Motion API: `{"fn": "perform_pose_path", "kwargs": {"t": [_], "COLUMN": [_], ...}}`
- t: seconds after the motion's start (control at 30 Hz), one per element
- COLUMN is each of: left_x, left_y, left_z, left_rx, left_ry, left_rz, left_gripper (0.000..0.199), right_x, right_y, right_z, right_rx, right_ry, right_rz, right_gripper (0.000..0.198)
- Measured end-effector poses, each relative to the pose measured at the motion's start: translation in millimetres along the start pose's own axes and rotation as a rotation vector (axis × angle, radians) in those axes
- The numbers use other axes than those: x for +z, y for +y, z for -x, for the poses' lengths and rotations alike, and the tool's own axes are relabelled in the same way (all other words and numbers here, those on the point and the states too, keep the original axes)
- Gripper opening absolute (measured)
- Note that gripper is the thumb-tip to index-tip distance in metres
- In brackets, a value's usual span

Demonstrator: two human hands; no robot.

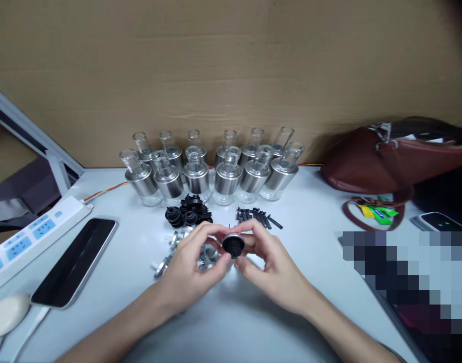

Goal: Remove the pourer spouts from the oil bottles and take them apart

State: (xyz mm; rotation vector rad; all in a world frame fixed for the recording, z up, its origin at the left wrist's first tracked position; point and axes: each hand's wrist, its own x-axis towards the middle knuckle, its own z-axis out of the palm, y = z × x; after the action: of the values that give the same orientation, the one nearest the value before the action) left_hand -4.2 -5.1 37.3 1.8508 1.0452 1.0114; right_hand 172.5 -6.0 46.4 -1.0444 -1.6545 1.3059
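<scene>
Between the fingertips of both hands is a bottle stopper, a ribbed black rubber plug set against a round metal rim. My left hand pinches it from the left with thumb and fingers. From the other side my right hand grips it the same way. Silver metal stopper tops lie around and partly behind my left hand. Just beyond them is a heap of black ribbed rubber plugs. Several thin black tubes lie past my right hand.
Two rows of glass bottles with steel sleeves stand before the cardboard wall. At left are a power strip, a phone and a white oval object. A brown bag and small coloured packets lie right.
</scene>
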Motion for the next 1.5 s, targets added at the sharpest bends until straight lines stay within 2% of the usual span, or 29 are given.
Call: {"fn": "perform_pose_path", "kwargs": {"t": [0.17, 0.37, 0.77, 1.07, 1.37, 1.5], "left_x": [1.5, 3.8, 5.7, 7.0, 12.3, 10.6], "left_y": [-0.8, -4.0, 4.7, 5.6, 3.7, -1.8], "left_z": [4.4, 9.6, 9.3, 10.9, 13.4, 9.6], "left_rx": [0.064, 0.126, 0.011, 0.071, 0.135, 0.265], "left_ry": [0.047, 0.055, 0.001, 0.035, 0.094, 0.140], "left_rz": [-0.071, -0.074, 0.013, -0.049, -0.088, -0.101], "left_gripper": [0.035, 0.035, 0.037, 0.036, 0.034, 0.032], "right_x": [3.2, 5.1, 3.1, 3.0, 4.6, 2.4], "right_y": [-0.8, -0.8, 0.4, -1.0, 0.0, 2.8], "right_z": [2.1, 4.8, 7.6, 9.1, 12.0, 8.7], "right_rx": [-0.039, -0.083, -0.026, 0.000, -0.144, -0.266], "right_ry": [0.005, 0.002, -0.074, -0.082, -0.044, -0.003], "right_rz": [0.081, 0.152, 0.156, 0.176, 0.282, 0.351], "right_gripper": [0.026, 0.025, 0.022, 0.018, 0.013, 0.017]}}
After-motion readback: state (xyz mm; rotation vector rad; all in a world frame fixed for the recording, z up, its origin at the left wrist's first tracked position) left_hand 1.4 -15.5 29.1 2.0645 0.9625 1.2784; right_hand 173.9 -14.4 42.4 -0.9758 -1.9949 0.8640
